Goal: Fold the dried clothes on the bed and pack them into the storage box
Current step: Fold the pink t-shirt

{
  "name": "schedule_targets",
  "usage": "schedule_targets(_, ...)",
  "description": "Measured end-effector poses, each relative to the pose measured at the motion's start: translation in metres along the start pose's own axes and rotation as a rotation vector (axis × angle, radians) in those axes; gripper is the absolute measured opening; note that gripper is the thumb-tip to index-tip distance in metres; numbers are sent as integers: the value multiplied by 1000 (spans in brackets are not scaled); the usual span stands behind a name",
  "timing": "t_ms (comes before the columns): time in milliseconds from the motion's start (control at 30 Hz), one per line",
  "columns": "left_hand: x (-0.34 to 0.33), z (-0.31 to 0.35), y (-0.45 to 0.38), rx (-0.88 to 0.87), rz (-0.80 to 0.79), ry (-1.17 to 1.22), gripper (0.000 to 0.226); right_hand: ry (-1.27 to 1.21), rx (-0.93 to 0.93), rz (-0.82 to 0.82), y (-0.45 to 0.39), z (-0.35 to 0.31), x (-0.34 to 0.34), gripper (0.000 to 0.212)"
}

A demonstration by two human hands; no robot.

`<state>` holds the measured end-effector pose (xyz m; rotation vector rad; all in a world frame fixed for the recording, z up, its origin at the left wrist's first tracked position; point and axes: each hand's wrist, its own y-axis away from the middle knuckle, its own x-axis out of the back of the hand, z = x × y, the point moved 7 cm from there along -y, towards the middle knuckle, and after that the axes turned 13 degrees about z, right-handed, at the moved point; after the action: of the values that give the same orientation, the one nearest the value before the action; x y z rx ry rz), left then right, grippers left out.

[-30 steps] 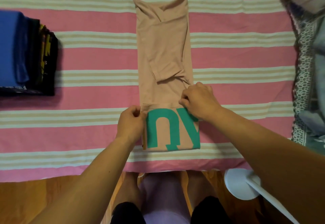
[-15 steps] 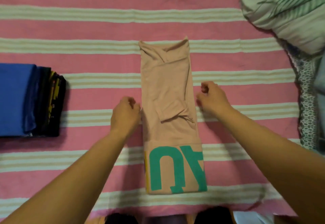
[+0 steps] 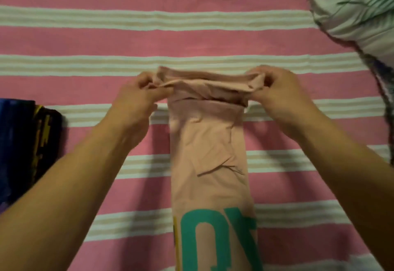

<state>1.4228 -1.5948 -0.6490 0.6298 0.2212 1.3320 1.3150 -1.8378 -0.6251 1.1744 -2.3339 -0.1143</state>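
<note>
A bed (image 3: 85, 42) covered in a pink sheet with cream and tan stripes fills the view and carries everything else. Down its middle, running from the fingers toward the near edge of the view, lies a tan-pink shirt (image 3: 209, 164) folded into a long narrow strip, flat on the sheet, with large teal lettering on its near end and a thin yellow line at the left side of that print. Well to the right of the fingers and farther up the bed sits a rumpled pale bundle of cloth (image 3: 354, 8) with dark patterned fabric along its lower edge. Well to the left of the fingers, and nearer the viewer, a stack of folded clothes (image 3: 23, 143) lies at the edge of the view, blue and black with yellow marks. The left hand (image 3: 136, 100) has its fingers and thumb curled in a pinch on the left corner of the shirt's far end, and the right hand (image 3: 279, 91) pinches the right corner in the same way. Between the two sets of fingers that far end is raised off the sheet and bunched into a rolled fold, lying over the flat part just nearer the viewer.
</note>
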Motion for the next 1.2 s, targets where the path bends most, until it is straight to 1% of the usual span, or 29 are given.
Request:
schedule_targets(33, 11, -7, 25, -52, -32, -30, 11, 56, 33, -31, 28, 5, 8, 17)
schedule_targets(67, 18, -19, 48, -70, -71, -80, 9, 117, 58, -53, 55, 15, 12, 17)
schedule_targets(133, 27, -60, 83, -21, -138, -185, 12, 215, 23, -113, 96, 56, 12, 27)
schedule_targets(200, 32, -110, 100, 82, -182, -292, 31, 320, -4, -174, 125, 104, 7, 45)
schedule_targets(267, 32, -139, 109, 9, -232, -524, 49, 403, 19, -190, 144, 129, 2, 46)
schedule_targets(300, 32, -147, 109, -57, -238, -625, 52, 422, 19, -177, 146, 133, 3, 45)
schedule_targets(333, 33, -146, 108, -105, -217, -690, 50, 432, 1, -152, 145, 131, 6, 44)
schedule_targets(367, 33, -139, 106, -163, -181, -731, 43, 442, -19, -122, 140, 126, 8, 43)
schedule_targets(400, 32, -122, 103, -270, -120, -764, 33, 466, -5, -71, 131, 116, 12, 40)
schedule_targets(433, 28, -100, 101, -436, -51, -793, 23, 501, 55, -10, 121, 100, 15, 37)
schedule_targets(467, 20, -80, 99, -622, -15, -822, 21, 539, 145, 40, 111, 82, 15, 33)
schedule_targets(500, 8, -68, 97, -800, -28, -854, 27, 578, 255, 59, 102, 66, 9, 30)
schedule_targets(533, -8, -64, 93, -931, -76, -911, 35, 632, 380, 41, 95, 54, -3, 33)
schedule_targets(567, -24, -69, 87, -999, -133, -1000, 44, 706, 499, -17, 90, 48, -18, 40)
schedule_targets(633, -52, -89, 72, -1019, -246, -1174, 60, 885, 670, -199, 83, 60, -52, 57)
schedule_targets(700, -67, -118, 59, -1033, -314, -1300, 69, 1064, 721, -370, 81, 92, -76, 69)
schedule_targets(733, -69, -131, 54, -1038, -336, -1353, 71, 1122, 729, -410, 81, 109, -81, 72)
schedule_targets(800, -70, -145, 47, -1047, -331, -1410, 72, 1169, 748, -396, 77, 127, -82, 73)
schedule_targets(867, -72, -140, 50, -1027, -322, -1429, 72, 1180, 758, -382, 76, 123, -83, 74)
schedule_targets(933, -69, -128, 64, -996, -283, -1397, 70, 1175, 723, -361, 83, 111, -80, 73)
schedule_targets(967, -65, -119, 75, -972, -246, -1335, 68, 1142, 693, -326, 90, 103, -76, 72)
schedule_targets(1000, -59, -110, 90, -956, -212, -1253, 64, 1080, 680, -284, 101, 93, -69, 69)
schedule_targets(1067, -43, -104, 124, -981, -182, -1151, 46, 920, 745, -264, 137, 81, -56, 50)
schedule_targets(1100, -36, -110, 138, -968, -201, -1163, 40, 889, 780, -294, 155, 83, -52, 40)
schedule_targets(1133, -30, -120, 147, -931, -240, -1211, 38, 904, 774, -356, 171, 91, -49, 37)
schedule_targets(1200, -21, -143, 152, -827, -305, -1289, 38, 1004, 654, -461, 185, 114, -44, 43)
